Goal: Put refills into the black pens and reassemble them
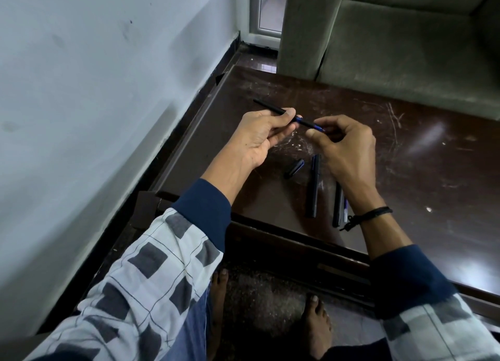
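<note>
The left hand grips a slim black plastic pen barrel near its right end, thumb and fingers closed around it, the barrel's long axis running from far-left to near-right above the dark brown scratched wooden worktop. The right hand pinches a thin blue-tipped refill that lines up with the barrel's open end, so the coming push likely runs leftward along that axis. How far the refill already sits inside is hidden by the fingers. Nearer on the worktop lie a short black cap, a long black pen body and another black pen beside a pale refill, partly covered by the right wrist.
</note>
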{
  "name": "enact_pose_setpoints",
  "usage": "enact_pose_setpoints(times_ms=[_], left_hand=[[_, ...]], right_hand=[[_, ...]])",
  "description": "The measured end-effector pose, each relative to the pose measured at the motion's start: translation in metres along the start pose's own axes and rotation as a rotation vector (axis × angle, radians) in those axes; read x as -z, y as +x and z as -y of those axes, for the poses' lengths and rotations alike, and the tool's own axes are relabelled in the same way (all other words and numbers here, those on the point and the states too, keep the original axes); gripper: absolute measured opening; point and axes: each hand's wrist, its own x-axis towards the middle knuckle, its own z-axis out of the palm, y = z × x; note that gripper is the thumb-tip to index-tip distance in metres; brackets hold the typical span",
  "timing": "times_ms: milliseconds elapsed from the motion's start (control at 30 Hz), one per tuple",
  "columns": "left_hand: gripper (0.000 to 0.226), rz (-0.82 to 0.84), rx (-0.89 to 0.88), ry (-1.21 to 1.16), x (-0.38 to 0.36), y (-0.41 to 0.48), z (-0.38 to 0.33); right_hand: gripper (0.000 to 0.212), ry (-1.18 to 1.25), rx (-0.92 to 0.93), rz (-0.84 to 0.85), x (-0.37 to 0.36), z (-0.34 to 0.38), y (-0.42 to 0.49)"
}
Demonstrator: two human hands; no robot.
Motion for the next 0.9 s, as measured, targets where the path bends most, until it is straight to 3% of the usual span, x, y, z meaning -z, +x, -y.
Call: enact_pose_setpoints(times_ms=[467, 667, 800, 900], left_hand=[[0.008, 0.013, 0.007, 0.021, 0.0002, 0.0006, 0.0022], [0.010, 0.011, 0.011, 0.037, 0.0015, 0.0019, 0.0034], [0.005, 0.011, 0.009, 0.056, 0.0011, 0.0023, 0.0042], [0.005, 0.016, 0.009, 0.070, 0.0010, 0.0023, 0.0047]], right_hand=[[0.009, -0.032, 0.004, -0.016, -0.0049, 0.0026, -0.0034], [0.021, -0.037, -0.004, 0.017, -0.0043, 0.0017, -0.0037], [0.007, -0.046, 0.015, -0.008, -0.0064, 0.0025, -0.0038], [0.011, -0.054, -0.020, 0.026, -0.0042, 0.0009, -0.0031]])
